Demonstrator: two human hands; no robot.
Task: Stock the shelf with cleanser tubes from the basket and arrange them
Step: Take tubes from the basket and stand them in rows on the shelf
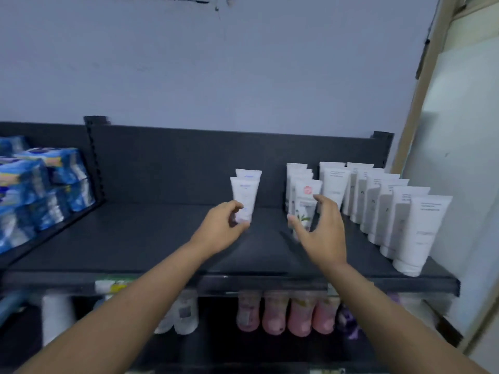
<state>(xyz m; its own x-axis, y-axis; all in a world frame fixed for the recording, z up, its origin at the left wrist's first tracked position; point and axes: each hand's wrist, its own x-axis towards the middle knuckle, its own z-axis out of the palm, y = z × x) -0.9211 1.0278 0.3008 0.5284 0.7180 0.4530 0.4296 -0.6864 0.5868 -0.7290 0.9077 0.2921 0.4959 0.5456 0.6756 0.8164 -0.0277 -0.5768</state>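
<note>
At the frame's centre, your left hand (224,225) reached over the shelf (151,238), fingers curled round the foot of an upright white tube (245,195). Just right of it, your right hand (324,233) hovered, fingers spread loose beside a red-marked tube (306,203), grasping nothing.

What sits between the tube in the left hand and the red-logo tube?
Nothing: the head view shows bare shelf between the held tube and the red-logo tube.
</note>
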